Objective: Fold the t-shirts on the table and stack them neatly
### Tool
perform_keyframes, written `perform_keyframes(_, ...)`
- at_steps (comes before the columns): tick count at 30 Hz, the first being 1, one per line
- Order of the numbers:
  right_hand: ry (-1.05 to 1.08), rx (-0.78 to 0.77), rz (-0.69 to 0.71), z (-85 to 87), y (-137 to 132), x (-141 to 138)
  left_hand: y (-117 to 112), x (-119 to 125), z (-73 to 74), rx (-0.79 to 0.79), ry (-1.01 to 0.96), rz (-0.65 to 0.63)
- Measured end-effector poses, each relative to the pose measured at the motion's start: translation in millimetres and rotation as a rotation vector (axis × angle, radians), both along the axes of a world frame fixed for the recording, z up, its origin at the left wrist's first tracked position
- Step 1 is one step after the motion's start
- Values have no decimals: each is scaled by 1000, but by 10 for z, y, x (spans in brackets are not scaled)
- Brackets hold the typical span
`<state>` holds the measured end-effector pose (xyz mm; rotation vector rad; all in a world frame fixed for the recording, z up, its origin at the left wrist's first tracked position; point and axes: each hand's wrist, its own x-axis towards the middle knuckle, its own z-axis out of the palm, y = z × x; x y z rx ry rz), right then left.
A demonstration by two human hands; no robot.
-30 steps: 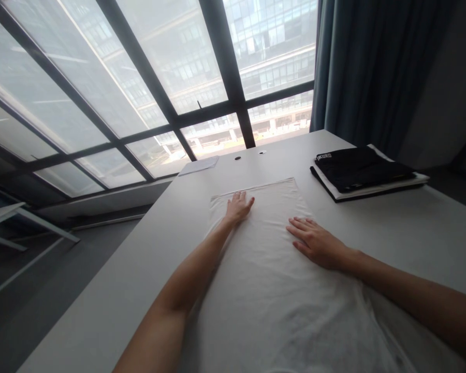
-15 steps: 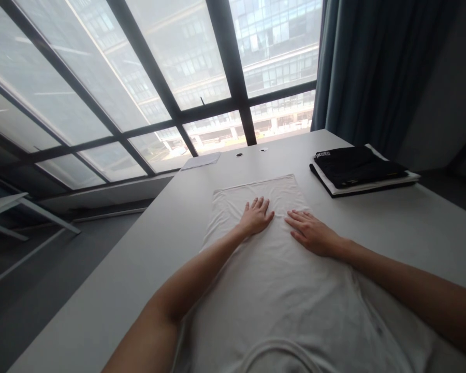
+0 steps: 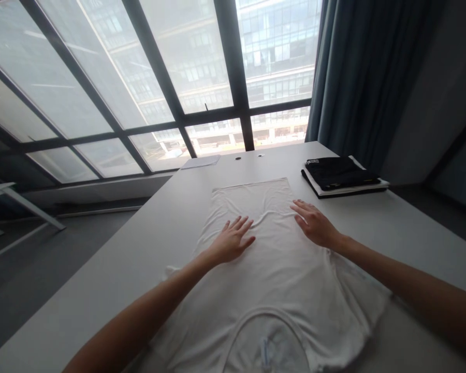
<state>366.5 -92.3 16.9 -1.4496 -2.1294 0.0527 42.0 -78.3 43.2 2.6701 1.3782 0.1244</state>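
Note:
A white T-shirt (image 3: 264, 274) lies spread on the table, its neckline towards me and its straight hem at the far end. My left hand (image 3: 233, 241) rests on the upper left of the cloth with fingers spread. Over the shirt's right edge is my right hand (image 3: 314, 223), its fingers stretched out and holding nothing. Creases run across the fabric between the two hands. A small label shows inside the round collar, and the sleeves lie bunched at both sides.
A stack of folded black and white clothes (image 3: 339, 176) sits at the back right of the white table (image 3: 140, 259). Some flat sheets (image 3: 201, 161) lie at the far left edge. Behind are large windows and a dark blue curtain (image 3: 345, 77). Another table (image 3: 23, 202) stands at the left.
My left hand has slid left and towards me over the shirt. My right hand has shifted slightly outward to the right edge. The view has tilted, and more of the collar shows.

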Motion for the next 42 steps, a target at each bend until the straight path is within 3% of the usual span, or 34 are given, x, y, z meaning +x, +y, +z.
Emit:
perform_keyframes(8, -132, -131, -122, -290, -489, 110, -304, -604, -258, 0, 44, 220)
perform_keyframes(13, -220, -204, -137, -384, -624, 258, -469, -899, -408, 36, 37, 250)
perform_keyframes(17, -243, -195, -141, -355, -647, 300, -518, -917, -319, 45, 4, 235)
perform_keyframes(21, -266, -117, -141, -245, -677, 161, -548, -893, -169, 51, -1, 244)
perform_keyframes(28, -247, -164, -115, -299, -779, -155, -791, -899, -332, 77, -31, 204)
perform_keyframes(31, -235, -149, -123, -336, -823, -175, -904, -878, -307, 155, -109, 207)
perform_keyframes(33, -217, -100, -113, -317, -881, -195, -1012, -831, -272, 181, -131, 177)
perform_keyframes(36, -187, -115, -24, -248, -1027, -274, -1233, -745, -259, 105, -99, 10)
perform_keyframes(42, -256, -278, 370, -88, -1402, -424, -1592, -700, -217, 29, -107, -254)
